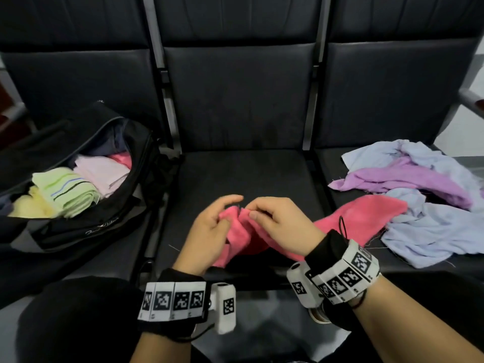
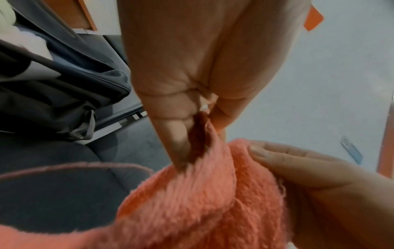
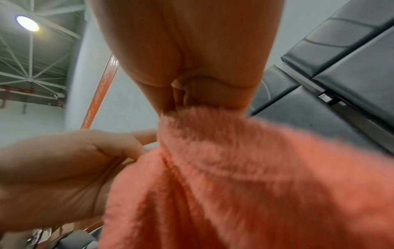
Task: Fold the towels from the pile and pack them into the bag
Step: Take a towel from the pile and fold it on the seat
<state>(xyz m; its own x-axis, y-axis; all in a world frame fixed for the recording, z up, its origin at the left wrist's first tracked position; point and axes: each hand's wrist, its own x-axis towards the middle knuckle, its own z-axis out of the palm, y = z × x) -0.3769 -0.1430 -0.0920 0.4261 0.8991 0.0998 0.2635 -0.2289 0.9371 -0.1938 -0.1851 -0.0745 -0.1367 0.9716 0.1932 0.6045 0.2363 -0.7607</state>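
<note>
Over the dark seat (image 1: 243, 174), both hands' grips pinch the pink towel (image 1: 361, 218), trailing right.

A row of three seats (image 1: 235, 179) spans the view. On the left seat lies the open bag (image 1: 86, 226), with folded towels (image 1: 78, 187) packed inside it. On the right seat lies the pile of loose towels (image 1: 419, 195). Above the middle seat, both hands meet: the left hand (image 1: 209, 231) beside the right hand (image 1: 280, 226), each gripping one towel (image 1: 361, 218), which trails rightward onto the pile.
</note>
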